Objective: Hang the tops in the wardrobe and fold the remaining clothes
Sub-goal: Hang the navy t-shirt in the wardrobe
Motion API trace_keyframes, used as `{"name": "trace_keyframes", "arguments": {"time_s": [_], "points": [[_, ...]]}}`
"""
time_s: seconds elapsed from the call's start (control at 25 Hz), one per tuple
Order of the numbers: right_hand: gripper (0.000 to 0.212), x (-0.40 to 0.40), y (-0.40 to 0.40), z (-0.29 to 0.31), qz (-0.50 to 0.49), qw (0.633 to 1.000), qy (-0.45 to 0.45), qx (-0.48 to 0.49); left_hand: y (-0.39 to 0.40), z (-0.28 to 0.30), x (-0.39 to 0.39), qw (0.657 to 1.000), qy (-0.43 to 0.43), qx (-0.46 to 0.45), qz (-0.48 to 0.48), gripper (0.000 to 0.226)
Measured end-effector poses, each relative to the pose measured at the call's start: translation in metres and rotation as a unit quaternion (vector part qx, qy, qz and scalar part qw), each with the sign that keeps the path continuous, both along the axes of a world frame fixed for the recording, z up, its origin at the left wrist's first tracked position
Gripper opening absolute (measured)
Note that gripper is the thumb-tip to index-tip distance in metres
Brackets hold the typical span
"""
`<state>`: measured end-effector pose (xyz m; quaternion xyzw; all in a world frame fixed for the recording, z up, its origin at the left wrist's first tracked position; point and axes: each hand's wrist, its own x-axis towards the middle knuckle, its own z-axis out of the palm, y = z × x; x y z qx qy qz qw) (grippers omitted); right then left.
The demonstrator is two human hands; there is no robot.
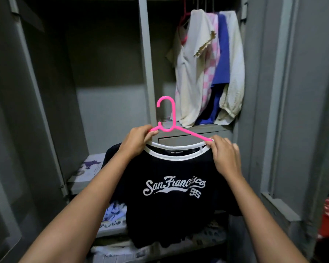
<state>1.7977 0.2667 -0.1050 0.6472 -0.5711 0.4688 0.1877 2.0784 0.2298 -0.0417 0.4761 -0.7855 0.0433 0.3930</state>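
Black top (171, 202) reads "San Francisco 95", on pink hanger (172, 128)

Two bare forearms in view, no sleeves visible up to the frame edge. Left hand (136, 142) and right hand (226, 155): no gloves, rings, watch or bracelets visible. Nails short where visible, no markings on either arm.

black San Francisco top (171, 186) | upright, on pink hanger (171, 126) | hung tops (209, 69), seemingly four, behind
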Motion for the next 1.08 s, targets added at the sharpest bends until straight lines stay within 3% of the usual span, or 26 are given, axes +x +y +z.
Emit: {"name": "trace_keyframes", "arguments": {"time_s": [0.16,0.48,0.64,0.8,0.92,1.08], "points": [[0.027,-0.024,0.014,0.076,-0.123,0.991,0.007,-0.044,-0.013,0.059,-0.020,0.992,0.026,-0.102,0.066,0.042],[0.033,-0.043,-0.012,0.255,-0.264,0.962,0.003,-0.070,-0.061,0.140,-0.037,0.985,0.075,-0.135,0.073,0.047],[0.021,-0.019,-0.066,0.314,-0.291,0.950,0.028,-0.109,-0.102,0.167,-0.043,0.980,0.016,-0.171,0.102,0.049],[0.028,0.004,-0.143,0.366,-0.312,0.939,0.043,-0.139,-0.165,0.199,-0.043,0.965,-0.033,-0.212,0.149,0.076],[0.029,0.013,-0.207,0.404,-0.324,0.931,0.059,-0.155,-0.212,0.222,-0.053,0.937,-0.076,-0.277,0.201,0.087],[0.029,0.030,-0.271,0.446,-0.319,0.925,0.089,-0.185,-0.257,0.236,-0.066,0.897,-0.048,-0.336,0.284,0.093]]}}
